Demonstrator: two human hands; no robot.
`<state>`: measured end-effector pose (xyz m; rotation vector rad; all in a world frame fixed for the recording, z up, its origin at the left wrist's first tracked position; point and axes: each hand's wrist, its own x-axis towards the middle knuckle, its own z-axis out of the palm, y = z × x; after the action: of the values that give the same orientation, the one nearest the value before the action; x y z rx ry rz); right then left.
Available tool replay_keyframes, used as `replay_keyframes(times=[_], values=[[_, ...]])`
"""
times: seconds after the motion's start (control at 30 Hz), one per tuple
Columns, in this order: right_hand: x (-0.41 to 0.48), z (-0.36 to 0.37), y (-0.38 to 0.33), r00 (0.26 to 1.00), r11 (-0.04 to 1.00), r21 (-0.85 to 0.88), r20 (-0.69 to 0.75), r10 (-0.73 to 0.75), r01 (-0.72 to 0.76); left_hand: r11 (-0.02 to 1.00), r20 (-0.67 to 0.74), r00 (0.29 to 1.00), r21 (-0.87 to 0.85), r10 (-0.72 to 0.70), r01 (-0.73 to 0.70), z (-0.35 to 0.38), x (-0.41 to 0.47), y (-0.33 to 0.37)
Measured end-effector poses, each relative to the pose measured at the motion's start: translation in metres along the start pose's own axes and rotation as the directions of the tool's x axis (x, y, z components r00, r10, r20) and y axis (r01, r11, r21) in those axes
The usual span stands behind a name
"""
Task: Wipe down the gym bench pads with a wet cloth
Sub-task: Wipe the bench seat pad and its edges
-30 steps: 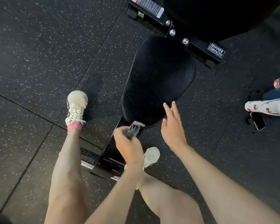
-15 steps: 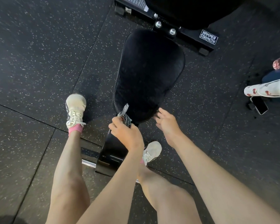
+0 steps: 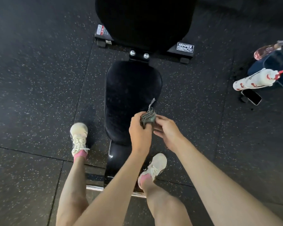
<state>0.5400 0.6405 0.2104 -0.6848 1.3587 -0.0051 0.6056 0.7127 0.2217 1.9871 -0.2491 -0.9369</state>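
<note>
Head view: black speckled rubber floor (image 3: 31, 79), seams between tiles; black seat pad (image 3: 129, 88) below the back pad (image 3: 144, 22).
Cloth (image 3: 148, 118): dark, patterned, bunched, one corner sticking up, over the seat pad's near right edge. Left hand (image 3: 140, 136) grips it in curled fingers; right hand (image 3: 167, 134) pinches its right side.

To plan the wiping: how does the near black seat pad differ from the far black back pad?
The black seat pad looks smaller than the black back pad. The left hand grips the grey patterned cloth over the seat pad; no hand touches the back pad. Both have rounded corners.
</note>
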Motion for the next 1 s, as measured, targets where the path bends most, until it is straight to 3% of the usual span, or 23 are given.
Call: replay_keyframes(times=[0.17,0.3,0.43,0.53,0.7,0.8,0.9,1.0], values=[[-0.006,-0.008,-0.036,0.997,0.996,0.039,-0.003,-0.082,0.082,0.959,0.198,0.963,-0.181,-0.181,0.217,-0.004,0.038,0.039],[0.000,-0.005,-0.051,0.997,0.960,0.271,0.002,-0.079,0.075,0.910,0.266,0.924,-0.240,-0.274,0.339,0.004,0.062,0.052],[0.014,0.001,-0.050,1.000,0.818,0.575,-0.027,-0.012,0.025,0.896,0.371,0.865,-0.155,-0.337,0.416,0.010,0.085,0.057],[0.021,0.012,-0.048,0.999,0.757,0.653,-0.025,0.020,0.001,0.899,0.443,0.817,-0.052,-0.370,0.436,0.006,0.103,0.065],[0.035,0.025,-0.057,0.978,0.705,0.703,-0.198,0.068,0.094,0.956,0.516,0.804,0.153,-0.295,0.252,0.000,0.136,0.077],[0.050,0.019,-0.062,0.892,0.802,0.567,-0.441,0.102,0.188,0.956,0.512,0.841,0.292,-0.173,0.018,0.007,0.158,0.085],[0.062,0.005,-0.062,0.751,0.962,0.212,-0.660,0.009,0.174,0.791,0.564,0.825,0.485,0.042,-0.372,0.020,0.177,0.090],[0.071,-0.003,-0.061,0.751,0.989,-0.044,-0.646,-0.134,0.139,0.649,0.635,0.765,0.536,0.111,-0.540,0.032,0.191,0.094]])
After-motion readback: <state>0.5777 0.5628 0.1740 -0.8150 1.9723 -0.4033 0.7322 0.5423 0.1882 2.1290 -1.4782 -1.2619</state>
